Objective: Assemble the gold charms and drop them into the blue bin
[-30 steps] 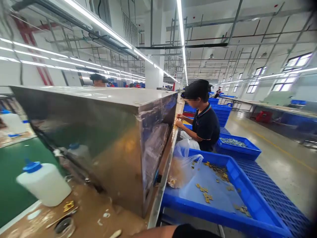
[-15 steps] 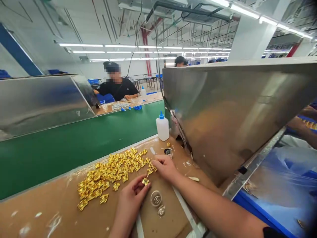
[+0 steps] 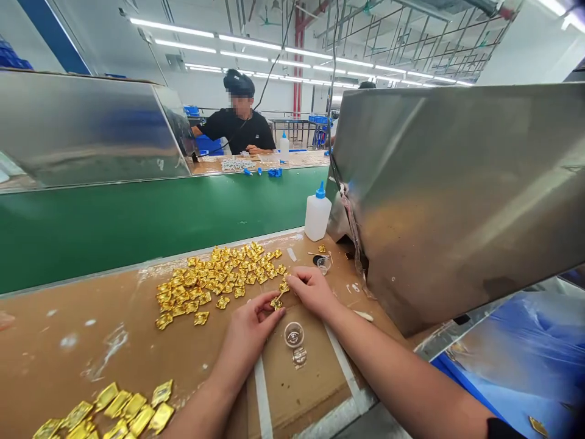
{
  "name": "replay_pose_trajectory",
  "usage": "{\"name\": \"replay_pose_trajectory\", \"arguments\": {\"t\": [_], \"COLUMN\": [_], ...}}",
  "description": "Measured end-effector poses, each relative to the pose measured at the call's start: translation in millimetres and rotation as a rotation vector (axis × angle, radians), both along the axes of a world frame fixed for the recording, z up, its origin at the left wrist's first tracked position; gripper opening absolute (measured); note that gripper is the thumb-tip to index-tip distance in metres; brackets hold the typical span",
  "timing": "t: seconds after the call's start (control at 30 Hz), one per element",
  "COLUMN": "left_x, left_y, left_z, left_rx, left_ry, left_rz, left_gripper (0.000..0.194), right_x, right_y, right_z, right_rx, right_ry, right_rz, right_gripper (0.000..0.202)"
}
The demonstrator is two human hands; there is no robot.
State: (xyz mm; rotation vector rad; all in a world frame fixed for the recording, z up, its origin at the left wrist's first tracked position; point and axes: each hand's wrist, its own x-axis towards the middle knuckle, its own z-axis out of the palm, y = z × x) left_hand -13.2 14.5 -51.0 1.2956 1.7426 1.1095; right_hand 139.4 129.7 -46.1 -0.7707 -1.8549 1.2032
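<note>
My left hand (image 3: 256, 323) pinches a small shiny gold piece (image 3: 276, 303) between thumb and fingers. Opposite it, my right hand (image 3: 313, 291) is closed on a thin, pale stick (image 3: 282, 294), whose tip reaches the gold piece. Its exact kind is too small to make out. Just beyond the hands spreads a heap of similar gold pieces (image 3: 214, 274). A small clear round cup (image 3: 294, 335) stands on the brown board below my hands, with a clear disc-like item (image 3: 299, 356) beside it.
More gold pieces (image 3: 132, 410) lie at the lower left. A white bottle with a blue cap (image 3: 318, 213) stands near a dark round lid or cup (image 3: 322, 263). A large metal panel (image 3: 457, 213) rises on the right. Beyond the green belt (image 3: 137, 213) sits a co-worker (image 3: 249, 131).
The view has shifted, bringing the gold pieces at the lower left into sight. Both hands stay close together; the stick at the left hand's gold piece shows more clearly.
</note>
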Motion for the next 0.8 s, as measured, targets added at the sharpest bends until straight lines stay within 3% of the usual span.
{"name": "replay_pose_trajectory", "arguments": {"t": [0.33,0.47,0.53,0.7,0.8], "left_x": [-1,-1,-2,-3,-3], "left_y": [-1,-2,-2,-2,-3], "left_z": [2.7,4.5,4.9,5.2,6.1], "left_rx": [-0.015,-0.001,0.009,0.019,0.021], "left_ry": [0.023,0.039,0.037,0.028,0.027], "left_rz": [-0.023,-0.02,-0.024,-0.045,-0.052], "left_gripper": [0.061,0.059,0.058,0.057,0.057], "right_x": [-2,6,13,24,25], "right_y": [-3,-6,-8,-11,-10], "right_z": [2.8,12.8,20.0,26.4,23.2], "right_rx": [0.079,0.135,0.183,0.453,0.622], "right_ry": [-0.009,0.017,0.023,-0.1,-0.202], "right_rz": [0.003,0.031,0.12,0.5,0.541], "right_gripper": [0.044,0.046,0.049,0.041,0.034]}}
